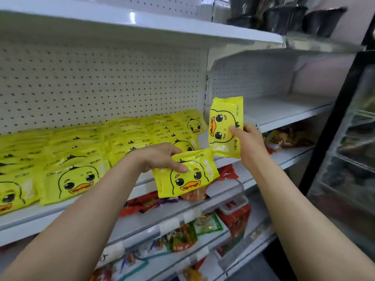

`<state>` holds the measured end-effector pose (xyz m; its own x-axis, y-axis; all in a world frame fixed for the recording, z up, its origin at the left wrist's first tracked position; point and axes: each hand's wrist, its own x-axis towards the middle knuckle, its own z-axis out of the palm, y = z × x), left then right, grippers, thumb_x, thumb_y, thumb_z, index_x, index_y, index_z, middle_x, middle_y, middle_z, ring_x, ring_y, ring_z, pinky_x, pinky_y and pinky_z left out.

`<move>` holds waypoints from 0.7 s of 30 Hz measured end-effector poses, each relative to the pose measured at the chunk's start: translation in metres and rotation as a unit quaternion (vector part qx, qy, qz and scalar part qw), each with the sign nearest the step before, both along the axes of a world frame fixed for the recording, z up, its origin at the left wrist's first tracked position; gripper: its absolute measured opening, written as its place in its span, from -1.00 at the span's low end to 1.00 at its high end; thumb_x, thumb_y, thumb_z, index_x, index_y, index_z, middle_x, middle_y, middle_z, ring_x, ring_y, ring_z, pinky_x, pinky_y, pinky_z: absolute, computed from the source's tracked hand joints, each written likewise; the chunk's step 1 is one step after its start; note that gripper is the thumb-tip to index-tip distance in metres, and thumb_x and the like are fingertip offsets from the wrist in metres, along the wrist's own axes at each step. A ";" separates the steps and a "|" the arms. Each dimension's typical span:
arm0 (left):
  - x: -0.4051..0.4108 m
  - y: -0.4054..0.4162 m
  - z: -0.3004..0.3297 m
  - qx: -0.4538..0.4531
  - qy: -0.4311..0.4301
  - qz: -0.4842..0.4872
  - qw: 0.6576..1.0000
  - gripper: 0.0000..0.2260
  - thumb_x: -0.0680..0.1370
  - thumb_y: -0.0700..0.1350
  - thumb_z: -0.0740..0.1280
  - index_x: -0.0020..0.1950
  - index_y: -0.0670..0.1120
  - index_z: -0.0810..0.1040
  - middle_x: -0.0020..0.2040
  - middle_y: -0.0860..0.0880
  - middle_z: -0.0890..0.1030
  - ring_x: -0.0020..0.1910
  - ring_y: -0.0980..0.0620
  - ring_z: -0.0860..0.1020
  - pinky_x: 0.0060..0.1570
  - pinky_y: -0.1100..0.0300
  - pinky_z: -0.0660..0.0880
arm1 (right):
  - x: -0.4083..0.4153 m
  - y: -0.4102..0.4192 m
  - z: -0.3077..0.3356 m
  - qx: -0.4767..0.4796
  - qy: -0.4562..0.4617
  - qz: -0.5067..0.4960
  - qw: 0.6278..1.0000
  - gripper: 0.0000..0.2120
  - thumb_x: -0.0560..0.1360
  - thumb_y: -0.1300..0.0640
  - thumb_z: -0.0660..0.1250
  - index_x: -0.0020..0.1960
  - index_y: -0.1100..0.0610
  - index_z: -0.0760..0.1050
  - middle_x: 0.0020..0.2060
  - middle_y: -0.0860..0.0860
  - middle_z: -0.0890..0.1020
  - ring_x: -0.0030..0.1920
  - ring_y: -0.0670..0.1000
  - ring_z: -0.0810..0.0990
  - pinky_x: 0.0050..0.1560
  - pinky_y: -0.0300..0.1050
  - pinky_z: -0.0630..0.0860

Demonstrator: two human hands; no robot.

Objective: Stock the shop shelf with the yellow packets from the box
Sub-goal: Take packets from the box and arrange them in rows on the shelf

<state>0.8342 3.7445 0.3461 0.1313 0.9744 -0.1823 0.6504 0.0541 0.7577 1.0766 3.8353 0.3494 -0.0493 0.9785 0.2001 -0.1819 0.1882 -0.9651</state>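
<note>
My left hand (160,157) grips a yellow duck-face packet (187,175) by its top edge, holding it in front of the white shelf's front lip (26,218). My right hand (250,144) pinches a second yellow packet (224,126), turned upright on its side, just right of the stocked rows. Several rows of the same yellow packets (85,159) lie overlapping across the shelf, from its left end to near the upright post. The box is out of view.
A bare white shelf (284,110) continues to the right. Lower tiers hold red, orange and green snack packs (207,224). Dark containers (284,17) stand on the top shelf. A black-framed glass cabinet (345,138) closes the right side.
</note>
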 end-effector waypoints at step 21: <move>0.035 0.294 0.040 0.033 0.165 0.237 0.957 -0.35 0.34 0.05 0.58 0.35 -0.09 0.47 0.33 -0.04 0.48 0.28 -0.08 0.46 0.19 0.11 0.42 | 0.027 0.275 0.053 0.032 0.028 0.147 0.988 -0.75 0.56 0.23 0.36 0.23 0.15 0.54 0.04 0.06 0.71 -0.05 0.03 0.72 -0.13 -0.01 0.67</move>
